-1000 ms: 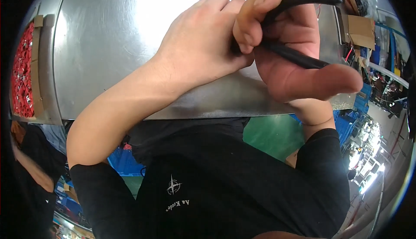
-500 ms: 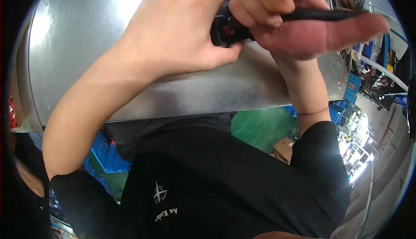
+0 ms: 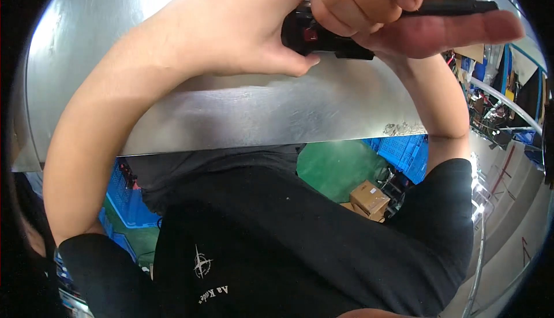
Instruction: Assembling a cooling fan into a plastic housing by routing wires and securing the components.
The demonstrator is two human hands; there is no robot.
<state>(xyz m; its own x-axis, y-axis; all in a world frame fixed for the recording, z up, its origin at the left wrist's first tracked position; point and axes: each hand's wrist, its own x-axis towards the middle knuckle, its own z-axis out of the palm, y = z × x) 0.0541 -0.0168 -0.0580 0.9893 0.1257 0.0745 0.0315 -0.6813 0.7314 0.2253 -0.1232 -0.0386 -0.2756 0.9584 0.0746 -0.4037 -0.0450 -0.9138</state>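
Observation:
At the top of the view, a black device (image 3: 326,44) with a small red part on its side is gripped between my hands above the metal table. My left hand (image 3: 254,29) wraps around its left end, with the thumb along the lower edge. My right hand (image 3: 363,6) has its fingers curled over the right part, and its thumb points out to the right. A straight black bar (image 3: 456,7) sticks out along that thumb; whether it belongs to the device I cannot tell. My fingers hide much of the device, so its kind is unclear.
The shiny metal table (image 3: 259,116) has its near edge just in front of my body. Below it are a blue crate (image 3: 130,199) at the left, another blue crate (image 3: 404,153) at the right and cardboard boxes (image 3: 369,197) on the green floor. Cluttered shelving stands at far right.
The view has shifted a little. The device's lower edge shows more now, and the right arm sits farther to the right. Both hands keep their hold.

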